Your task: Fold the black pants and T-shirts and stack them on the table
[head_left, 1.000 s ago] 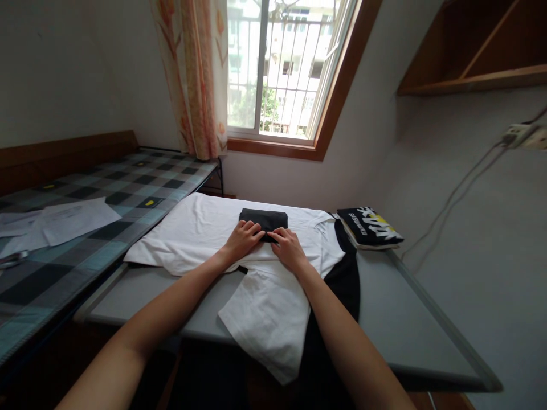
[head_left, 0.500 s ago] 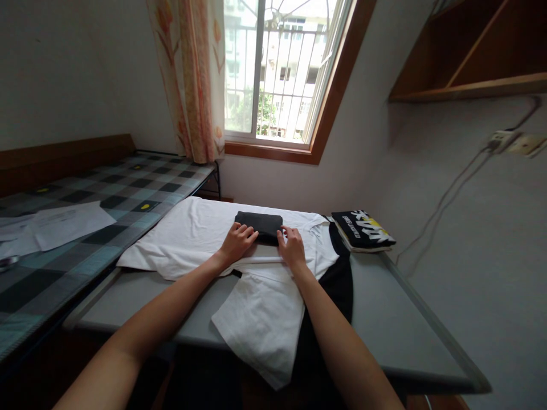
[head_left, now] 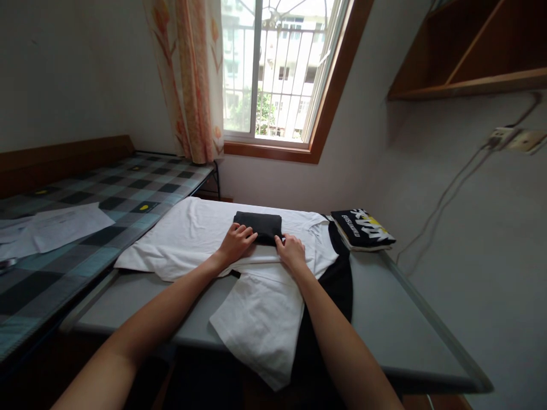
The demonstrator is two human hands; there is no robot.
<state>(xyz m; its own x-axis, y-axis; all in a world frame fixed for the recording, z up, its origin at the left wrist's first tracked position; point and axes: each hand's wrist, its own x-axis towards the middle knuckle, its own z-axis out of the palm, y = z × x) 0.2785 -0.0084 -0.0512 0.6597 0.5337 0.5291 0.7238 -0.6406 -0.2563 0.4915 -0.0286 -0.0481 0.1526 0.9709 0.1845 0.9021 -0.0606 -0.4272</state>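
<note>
Black bundle (head_left: 261, 222) on white shirt (head_left: 183, 234), touched at both near corners.
Lying flat midway along the shirt, on the grey table (head_left: 395, 307); left hand (head_left: 236, 242) with fingers bent and close together over the near left edge, right hand (head_left: 293, 251) with thumb at the near right corner and fingers loosely curled beside; impossible to tell pinching from mere resting. Probably light, pliable and hardly fragile, likely to sag or unfold if lifted by one edge; best taken by both short sides, thumbs on top, fingers underneath, without snagging the shirt.
</note>
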